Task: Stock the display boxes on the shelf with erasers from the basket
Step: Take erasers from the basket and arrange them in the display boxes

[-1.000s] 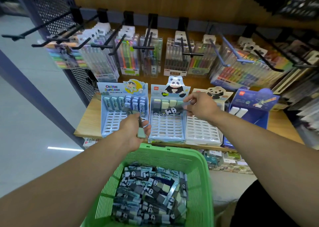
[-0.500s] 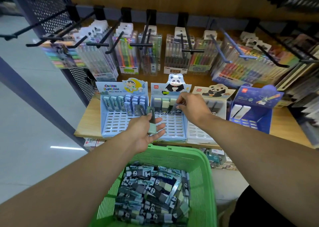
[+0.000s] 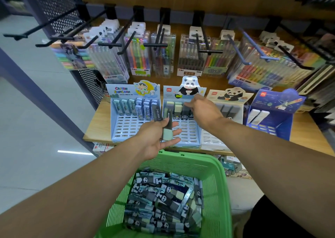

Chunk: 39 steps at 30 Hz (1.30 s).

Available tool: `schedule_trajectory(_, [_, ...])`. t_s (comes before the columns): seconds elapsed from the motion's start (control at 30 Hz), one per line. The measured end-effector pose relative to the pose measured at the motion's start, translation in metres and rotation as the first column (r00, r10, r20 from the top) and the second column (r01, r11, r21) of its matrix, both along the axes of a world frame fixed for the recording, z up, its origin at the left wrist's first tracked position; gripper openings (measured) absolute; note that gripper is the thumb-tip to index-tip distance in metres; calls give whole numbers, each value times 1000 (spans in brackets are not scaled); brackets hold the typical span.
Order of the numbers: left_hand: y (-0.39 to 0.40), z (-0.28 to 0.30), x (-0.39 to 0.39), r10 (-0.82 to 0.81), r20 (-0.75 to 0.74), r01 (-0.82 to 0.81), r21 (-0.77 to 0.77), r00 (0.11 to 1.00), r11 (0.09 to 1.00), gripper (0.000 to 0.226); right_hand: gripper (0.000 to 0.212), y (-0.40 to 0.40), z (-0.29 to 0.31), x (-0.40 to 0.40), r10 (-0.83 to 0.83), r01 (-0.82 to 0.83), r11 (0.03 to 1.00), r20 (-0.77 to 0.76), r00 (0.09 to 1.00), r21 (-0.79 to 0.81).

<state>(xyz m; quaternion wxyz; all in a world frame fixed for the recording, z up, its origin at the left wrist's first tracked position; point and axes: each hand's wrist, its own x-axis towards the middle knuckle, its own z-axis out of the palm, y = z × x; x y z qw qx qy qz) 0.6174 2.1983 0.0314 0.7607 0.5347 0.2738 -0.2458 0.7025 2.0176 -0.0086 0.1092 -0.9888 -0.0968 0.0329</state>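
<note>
- Green plastic basket (image 3: 215,179) is sitting nearest the viewer, holding a heap of wrapped panda erasers (image 3: 163,201).
- Left hand (image 3: 155,138) is hovering palm-up above the basket's far rim, fingers loosely spread, thumb pinning a mint eraser (image 3: 166,129) and a dark one (image 3: 157,113).
- Right hand (image 3: 203,111) is reaching into the panda display box (image 3: 184,129), fingertips pinching a dark eraser in its back row.
- Pen packs (image 3: 139,56) are hanging on hooks behind.
</note>
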Motion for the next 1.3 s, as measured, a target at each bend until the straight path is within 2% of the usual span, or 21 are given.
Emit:
schedule_trajectory(0.07, [0,1,-1,-9,-1,9,1,1000,1000,30,45,0,0,-2,-1,-1,997,-22,1000,-76])
schedule_trajectory(0.17, [-1,3,-2,-21,16,20,31,1000,999,29,50,-1,0,-3,-23,17,994,-60,998,-104])
schedule_trajectory(0.27, [-2,3,-2,-14,29,11,89,999,996,27,54,-1,6,-7,30,-37,994,-64,998,-107])
schedule_trajectory(0.37, [-2,2,0,14,26,-17,122,1000,992,26,48,2,16,-13,42,-44,995,27,999,93])
schedule_trajectory(0.43, [-1,0,3,58,21,-59,109,998,992,23,41,8,23,-19,38,-63,959,96,995,278])
schedule_trajectory(0.5, [1,-1,6,95,15,-95,85,995,992,23,38,14,31,-30,100,-142,909,126,987,391])
schedule_trajectory(0.63, [4,-4,10,133,-2,-133,24,991,991,22,37,23,40,-57,417,-429,800,125,900,418])
schedule_trajectory(0.8, [4,-3,9,102,-15,-102,-4,995,995,26,20,26,36,-56,458,-493,789,186,869,367])
schedule_trajectory(0.9, [2,-2,6,91,-74,-92,-21,993,995,34,18,22,40,-51,298,-395,771,264,917,500])
schedule_trajectory(0.97, [2,-3,6,115,-105,-120,-38,988,992,40,25,17,43,-44,153,-260,776,230,961,574])
schedule_trajectory(1.13, [4,-4,7,157,-54,-156,19,986,988,45,34,-7,27,-25,10,-47,894,84,996,446])
schedule_trajectory(1.3, [1,-2,7,89,-22,-87,65,996,994,26,15,-21,13,-14,-151,124,891,26,988,437])
